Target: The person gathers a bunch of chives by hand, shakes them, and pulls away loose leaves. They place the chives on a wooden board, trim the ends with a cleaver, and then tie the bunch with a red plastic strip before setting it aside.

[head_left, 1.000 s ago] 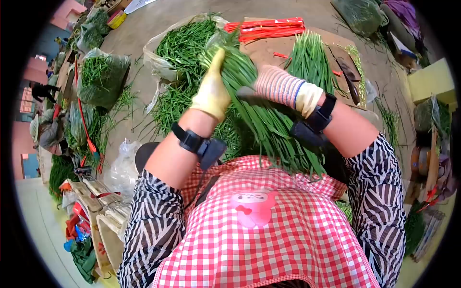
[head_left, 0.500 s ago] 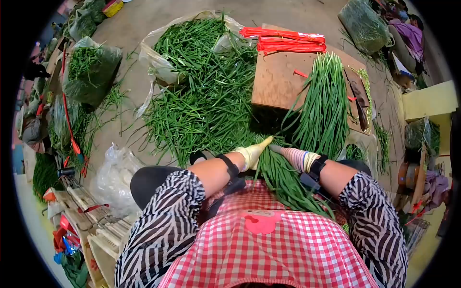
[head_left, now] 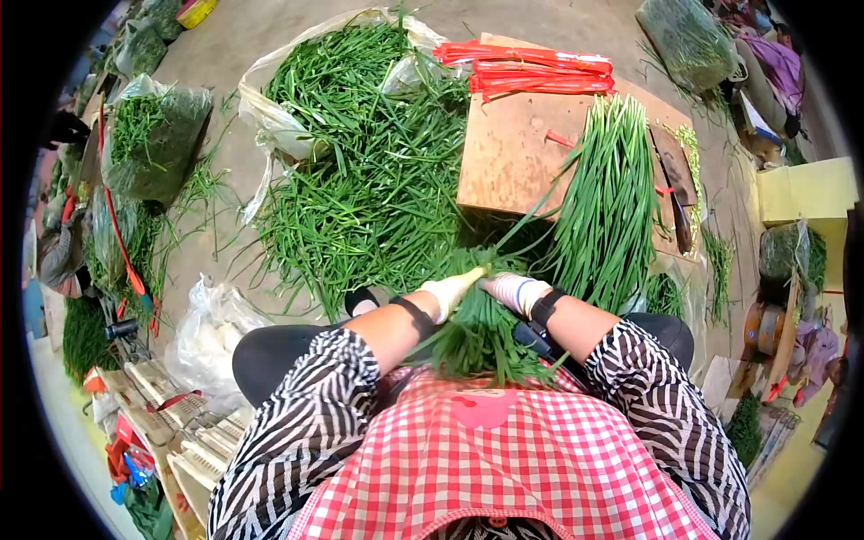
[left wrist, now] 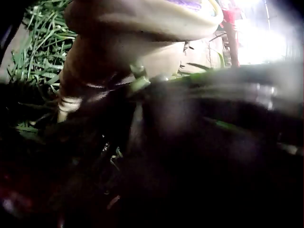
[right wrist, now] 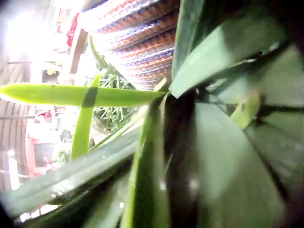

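Note:
Low in front of the apron, both gloved hands hold a bunch of garlic chives (head_left: 486, 337), its leaf ends hanging toward the lap. My left hand (head_left: 454, 292), in a pale yellow glove, grips it from the left with the thumb pointing along the top. In the left wrist view the curled glove fingers (left wrist: 123, 57) show above dark, blurred stems. My right hand (head_left: 515, 292), in a striped knit glove, holds the bunch from the other side. Broad leaves (right wrist: 232, 156) fill much of the right wrist view and hide most of that hand's fingers.
A loose heap of chives (head_left: 360, 198) spills from a clear plastic bag ahead. On a wooden board (head_left: 508, 153) to the right lie red ties (head_left: 540, 76), an aligned pile of chives (head_left: 607, 207) and a dark blade (head_left: 670, 180). Wooden crates (head_left: 193, 441) stand at left.
Both hands came down from over the heap toward the lap with the bunch. Since half a second ago they moved slightly left, and the leaf ends swung from lower right to nearly straight down.

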Demonstrator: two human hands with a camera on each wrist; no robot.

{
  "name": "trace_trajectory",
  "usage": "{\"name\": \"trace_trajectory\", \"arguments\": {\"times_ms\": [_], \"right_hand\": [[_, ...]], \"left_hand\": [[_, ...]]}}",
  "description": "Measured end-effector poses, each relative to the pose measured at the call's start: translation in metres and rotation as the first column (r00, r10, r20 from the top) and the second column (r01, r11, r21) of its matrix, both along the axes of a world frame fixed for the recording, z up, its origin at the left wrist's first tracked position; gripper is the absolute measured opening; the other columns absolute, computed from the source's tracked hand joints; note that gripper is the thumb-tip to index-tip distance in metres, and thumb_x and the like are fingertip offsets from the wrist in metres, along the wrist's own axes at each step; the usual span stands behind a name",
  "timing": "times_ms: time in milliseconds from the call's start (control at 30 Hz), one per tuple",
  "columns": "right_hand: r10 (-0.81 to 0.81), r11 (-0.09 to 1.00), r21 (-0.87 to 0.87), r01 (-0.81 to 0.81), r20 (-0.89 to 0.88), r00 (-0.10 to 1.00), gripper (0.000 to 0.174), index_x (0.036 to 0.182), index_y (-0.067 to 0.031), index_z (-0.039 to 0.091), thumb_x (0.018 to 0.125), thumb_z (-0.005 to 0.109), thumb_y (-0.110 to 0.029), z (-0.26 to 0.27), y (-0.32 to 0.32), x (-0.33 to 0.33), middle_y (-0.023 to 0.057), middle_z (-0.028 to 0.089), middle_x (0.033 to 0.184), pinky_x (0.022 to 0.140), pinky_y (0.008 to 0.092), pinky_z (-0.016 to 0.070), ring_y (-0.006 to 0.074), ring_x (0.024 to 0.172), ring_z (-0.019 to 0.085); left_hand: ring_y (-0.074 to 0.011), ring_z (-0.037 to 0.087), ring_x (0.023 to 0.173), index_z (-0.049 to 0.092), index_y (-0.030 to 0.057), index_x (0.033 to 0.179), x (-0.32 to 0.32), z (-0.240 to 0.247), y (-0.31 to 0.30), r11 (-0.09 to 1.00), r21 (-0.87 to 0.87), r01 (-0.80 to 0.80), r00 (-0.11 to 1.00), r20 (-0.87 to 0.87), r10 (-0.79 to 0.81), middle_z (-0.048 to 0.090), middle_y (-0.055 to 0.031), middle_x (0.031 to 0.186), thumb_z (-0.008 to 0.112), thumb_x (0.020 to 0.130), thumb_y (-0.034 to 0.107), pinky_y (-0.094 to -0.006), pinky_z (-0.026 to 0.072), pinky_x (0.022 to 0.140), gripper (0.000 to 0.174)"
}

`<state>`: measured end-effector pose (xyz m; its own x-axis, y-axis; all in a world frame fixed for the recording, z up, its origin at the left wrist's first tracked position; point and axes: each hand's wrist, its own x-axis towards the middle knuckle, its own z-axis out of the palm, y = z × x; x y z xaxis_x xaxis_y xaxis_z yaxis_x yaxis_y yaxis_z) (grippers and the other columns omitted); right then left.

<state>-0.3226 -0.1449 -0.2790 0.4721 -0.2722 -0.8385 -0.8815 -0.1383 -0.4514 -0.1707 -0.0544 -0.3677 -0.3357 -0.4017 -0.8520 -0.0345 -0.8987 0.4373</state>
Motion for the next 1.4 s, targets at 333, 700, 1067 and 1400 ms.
{"name": "trace_trajectory", "arguments": {"times_ms": [333, 700, 1067, 1400], "right_hand": [[0.236, 0.761, -0.648, 0.046, 0.341, 0.910, 0.066, 0.129, 0.0109, 0.053, 0.087, 0.072, -0.037, 0.108, 0.062, 0.070, 0.0232, 0.069, 0.105, 0.082, 0.0467, 0.0557, 0.0392, 0.095, 0.069], [-0.140, 0.951, -0.018, 0.309, 0.864, 0.484, 0.081, 0.150, 0.0045, 0.046, 0.090, 0.074, -0.044, 0.193, -0.005, 0.060, 0.0260, 0.056, 0.146, 0.112, 0.0387, 0.0437, 0.0299, 0.137, 0.054], [-0.293, 0.912, 0.170, 0.373, 0.907, 0.303, 0.041, 0.123, -0.0035, 0.070, 0.087, 0.079, -0.023, 0.232, 0.060, 0.102, 0.0054, 0.073, 0.117, 0.092, 0.0334, 0.0536, 0.0133, 0.103, 0.066], [-0.617, 0.742, 0.588, 0.323, 0.787, -0.014, 0.043, 0.129, -0.0019, 0.067, 0.089, 0.078, -0.016, 0.228, 0.067, 0.094, 0.0062, 0.071, 0.120, 0.094, 0.0358, 0.0552, 0.0186, 0.104, 0.067]], "left_hand": [[-0.0275, 0.065, 0.121, 0.062, 0.0026, 0.135, 0.064, 0.127, 0.040, 0.623, 0.163, -0.765, 0.459, -0.542, 0.704, 0.068, -0.0129, 0.133, 0.057, 0.106, 0.033, -0.0419, 0.0497, 0.108, 0.042], [-0.0282, 0.071, 0.104, 0.061, 0.0027, 0.137, 0.084, 0.215, 0.041, 0.363, -0.371, -0.854, 0.519, -0.603, 0.606, 0.073, -0.0130, 0.119, 0.064, 0.099, 0.027, -0.0448, 0.0576, 0.095, 0.045], [-0.0252, 0.062, 0.120, 0.035, 0.0011, 0.152, 0.062, 0.273, 0.045, 0.053, -0.989, 0.136, 0.758, 0.138, 0.638, 0.063, -0.0162, 0.136, 0.080, 0.080, 0.014, -0.0379, 0.0497, 0.106, 0.086], [-0.0205, 0.041, 0.140, 0.015, 0.0044, 0.163, 0.065, 0.265, 0.074, 0.297, -0.901, -0.316, 0.916, -0.208, 0.344, 0.045, -0.0121, 0.155, 0.087, 0.084, 0.022, -0.0370, 0.0342, 0.119, 0.109]]}}
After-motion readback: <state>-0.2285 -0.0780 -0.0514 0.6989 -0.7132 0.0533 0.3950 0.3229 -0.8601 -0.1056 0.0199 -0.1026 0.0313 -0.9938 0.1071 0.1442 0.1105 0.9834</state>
